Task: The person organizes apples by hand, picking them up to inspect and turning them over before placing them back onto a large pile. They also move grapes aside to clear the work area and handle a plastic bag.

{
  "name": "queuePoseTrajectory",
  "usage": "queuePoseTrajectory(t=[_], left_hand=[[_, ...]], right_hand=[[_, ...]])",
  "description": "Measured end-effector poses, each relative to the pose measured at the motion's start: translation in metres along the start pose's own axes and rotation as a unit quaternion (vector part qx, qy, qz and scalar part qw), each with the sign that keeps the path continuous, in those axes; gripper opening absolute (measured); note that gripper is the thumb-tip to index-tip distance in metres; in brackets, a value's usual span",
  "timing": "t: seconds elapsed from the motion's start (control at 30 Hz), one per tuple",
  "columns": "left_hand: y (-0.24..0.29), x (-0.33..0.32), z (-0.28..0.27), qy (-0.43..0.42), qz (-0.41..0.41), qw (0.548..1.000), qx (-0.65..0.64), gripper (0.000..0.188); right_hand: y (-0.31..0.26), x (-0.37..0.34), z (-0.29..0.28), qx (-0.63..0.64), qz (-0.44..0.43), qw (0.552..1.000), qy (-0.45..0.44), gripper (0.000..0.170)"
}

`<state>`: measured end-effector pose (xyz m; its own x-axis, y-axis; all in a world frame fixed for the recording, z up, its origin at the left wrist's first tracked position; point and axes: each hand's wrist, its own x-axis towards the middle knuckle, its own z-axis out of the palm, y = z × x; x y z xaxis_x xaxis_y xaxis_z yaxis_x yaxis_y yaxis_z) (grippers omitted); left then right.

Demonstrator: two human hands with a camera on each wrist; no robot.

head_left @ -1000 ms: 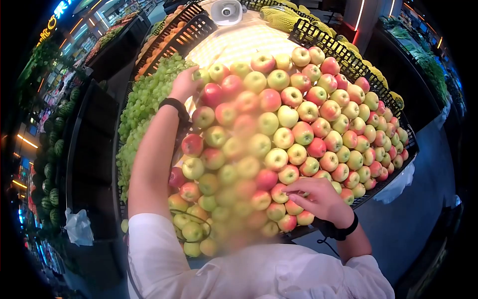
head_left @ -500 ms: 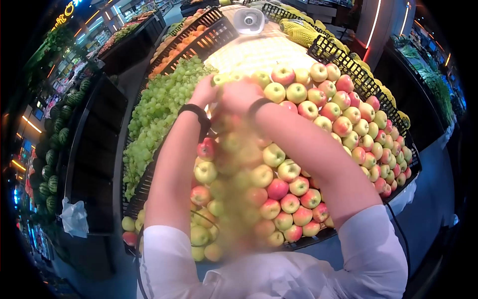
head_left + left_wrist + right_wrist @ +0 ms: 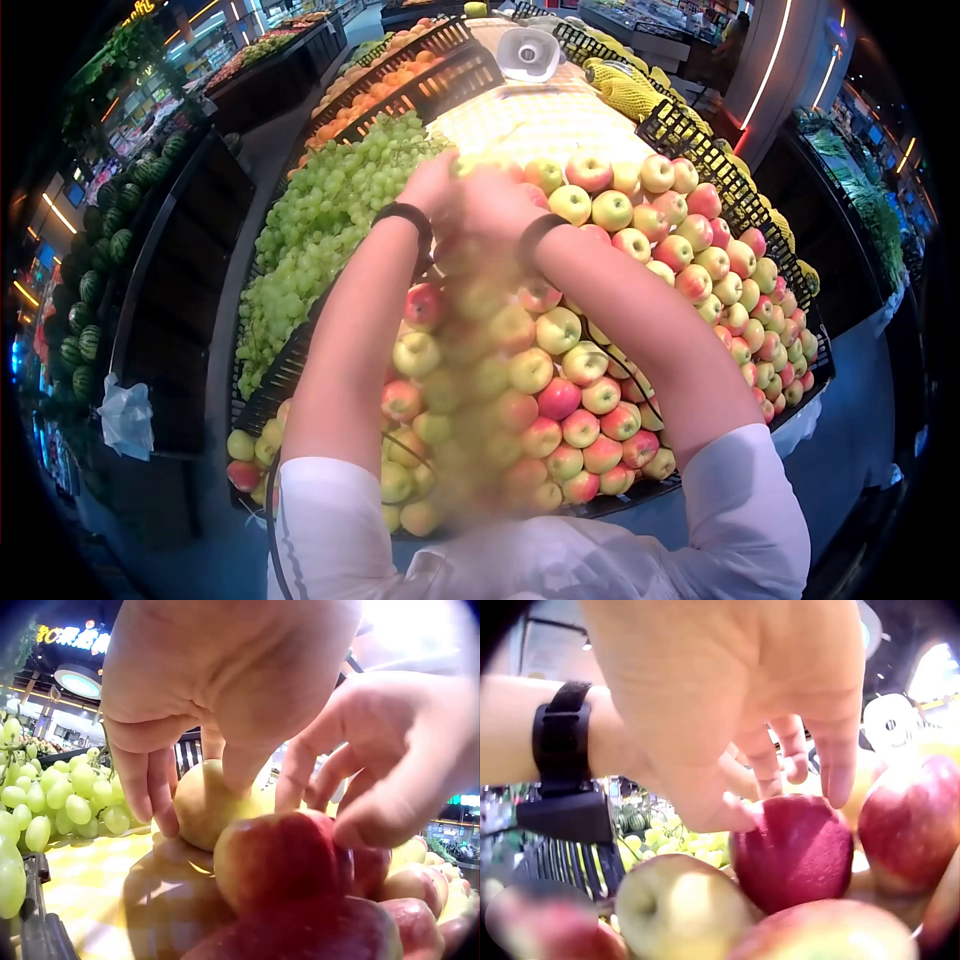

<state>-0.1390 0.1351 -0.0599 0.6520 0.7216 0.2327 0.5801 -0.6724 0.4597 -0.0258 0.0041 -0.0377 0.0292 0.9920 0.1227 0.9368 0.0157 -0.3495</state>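
Observation:
Both my hands are close together at the far left corner of the apple pile. My left hand reaches down over a yellow-green apple, its thumb and fingers curled round either side, above a yellow checked cloth. Right beside it, my right hand grips a red apple from above, thumb on one side and fingertips on the other. Other apples press in around this one. In the head view the hands hide both apples, and a blurred patch covers part of the pile.
Green grapes lie left of the apples behind a black crate edge. Oranges fill crates at the far left. A white lamp-like device stands at the back. Netted yellow fruit lies beyond a black crate on the right.
My right hand has moved from the near right of the pile to the far left, beside my left hand. The left hand stays by the grapes while the head view shifts slightly.

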Motion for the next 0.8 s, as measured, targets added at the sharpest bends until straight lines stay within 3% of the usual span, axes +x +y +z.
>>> queuePoseTrajectory(t=[0.07, 0.23, 0.3, 0.33, 0.4, 0.43, 0.5, 0.6, 0.67, 0.77, 0.8], left_hand=[[0.004, 0.001, -0.007, -0.022, -0.008, 0.999, -0.028, 0.062], [0.013, -0.006, -0.008, -0.016, -0.016, 0.998, -0.052, 0.059], [0.011, -0.005, -0.008, -0.028, -0.024, 0.996, -0.076, 0.056], [0.008, -0.005, -0.007, -0.022, -0.014, 0.998, -0.063, 0.054], [0.009, -0.005, -0.006, -0.019, -0.008, 1.0, -0.019, 0.055], [0.012, -0.006, -0.007, -0.016, -0.004, 1.0, 0.001, 0.056], [0.021, -0.014, -0.018, -0.037, 0.005, 0.999, -0.005, 0.057], [0.031, -0.016, -0.027, -0.049, 0.015, 0.999, 0.002, 0.059], [0.025, -0.016, -0.022, -0.026, 0.034, 0.999, 0.012, 0.058], [0.033, -0.014, -0.027, -0.063, -0.005, 0.997, 0.038, 0.057], [0.029, -0.014, -0.024, -0.059, 0.002, 0.998, 0.036, 0.056]], right_hand=[[0.016, 0.008, 0.013, 0.026, -0.017, 0.999, -0.013, 0.038], [0.027, 0.024, 0.028, -0.048, -0.03, 0.997, -0.048, 0.029], [0.03, 0.029, 0.037, 0.047, -0.007, 0.998, -0.029, 0.029], [0.034, 0.028, 0.043, 0.154, 0.019, 0.988, -0.004, 0.029], [0.043, 0.025, 0.054, 0.243, -0.003, 0.969, 0.05, 0.029], [0.048, 0.024, 0.058, 0.226, -0.053, 0.969, 0.081, 0.037], [0.05, 0.015, 0.055, 0.114, -0.065, 0.988, 0.078, 0.047], [-0.009, -0.033, -0.02, -0.087, 0.018, 0.996, 0.001, 0.041], [-0.017, -0.038, -0.031, -0.093, 0.03, 0.995, -0.024, 0.036], [-0.022, -0.038, -0.038, -0.037, 0.043, 0.996, -0.062, 0.028], [-0.02, -0.038, -0.033, -0.018, 0.024, 0.999, -0.035, 0.026]])
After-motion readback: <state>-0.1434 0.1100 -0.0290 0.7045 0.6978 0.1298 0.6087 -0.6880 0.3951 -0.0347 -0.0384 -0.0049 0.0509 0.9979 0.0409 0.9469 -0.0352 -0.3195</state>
